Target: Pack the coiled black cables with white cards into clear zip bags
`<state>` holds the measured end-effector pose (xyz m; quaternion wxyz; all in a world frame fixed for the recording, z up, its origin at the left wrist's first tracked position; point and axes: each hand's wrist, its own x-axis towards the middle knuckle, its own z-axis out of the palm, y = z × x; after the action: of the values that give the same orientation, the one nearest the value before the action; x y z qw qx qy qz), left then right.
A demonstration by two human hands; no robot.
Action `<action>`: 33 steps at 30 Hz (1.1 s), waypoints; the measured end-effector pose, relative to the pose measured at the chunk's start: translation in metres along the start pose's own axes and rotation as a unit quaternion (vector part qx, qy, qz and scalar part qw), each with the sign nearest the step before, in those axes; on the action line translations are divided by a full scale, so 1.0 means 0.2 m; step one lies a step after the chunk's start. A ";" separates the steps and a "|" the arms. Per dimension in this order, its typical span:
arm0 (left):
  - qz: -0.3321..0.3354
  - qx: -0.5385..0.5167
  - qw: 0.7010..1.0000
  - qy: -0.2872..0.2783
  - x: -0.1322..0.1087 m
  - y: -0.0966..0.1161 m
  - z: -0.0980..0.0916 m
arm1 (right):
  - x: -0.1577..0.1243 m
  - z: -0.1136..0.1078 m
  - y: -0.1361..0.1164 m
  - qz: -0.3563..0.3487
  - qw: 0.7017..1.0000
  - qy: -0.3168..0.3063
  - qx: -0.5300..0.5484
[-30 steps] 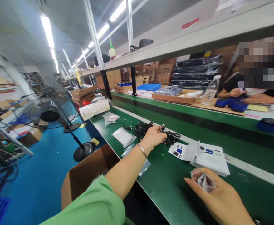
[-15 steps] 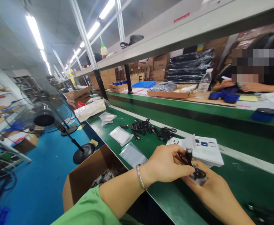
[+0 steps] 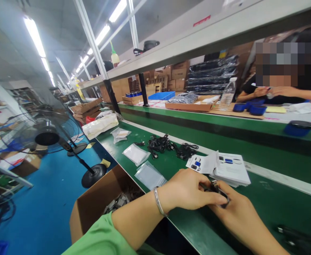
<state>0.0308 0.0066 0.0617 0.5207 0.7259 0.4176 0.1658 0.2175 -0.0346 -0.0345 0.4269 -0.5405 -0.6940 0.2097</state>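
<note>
Both hands meet over the green bench, closed around a coiled black USB cable [image 3: 221,193] that is mostly hidden by fingers. My left hand [image 3: 188,189], with a silver bangle at its wrist, presses its thumb along the coil. From the other side, my right hand [image 3: 237,209] wraps round the same cable. Just beyond the hands lies a stack of printed leaflets [image 3: 232,168], its top sheet folded open to the left. A pile of black cables [image 3: 160,143] and clear plastic bags [image 3: 150,175] rest farther left.
An open cardboard box [image 3: 91,205] with small parts inside stands below the bench edge. More black cable [image 3: 299,241] lies at the lower right. A standing fan [image 3: 47,132] is on the blue floor. Across the bench, a co-worker's hands [image 3: 271,92] hold something small.
The cable has been pushed lower between my hands, and its plug no longer sticks up as far. My hands have closed more tightly over it. The view has shifted slightly.
</note>
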 end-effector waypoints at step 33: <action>0.232 0.195 0.952 0.039 0.04 -0.14 0.11 | -0.02 0.01 -0.03 0.047 0.995 0.087 0.018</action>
<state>0.0385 0.0032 0.0268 0.2994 0.8832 0.2818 0.2256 0.2119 -0.0403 -0.0324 0.4849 -0.5813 -0.6240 0.1938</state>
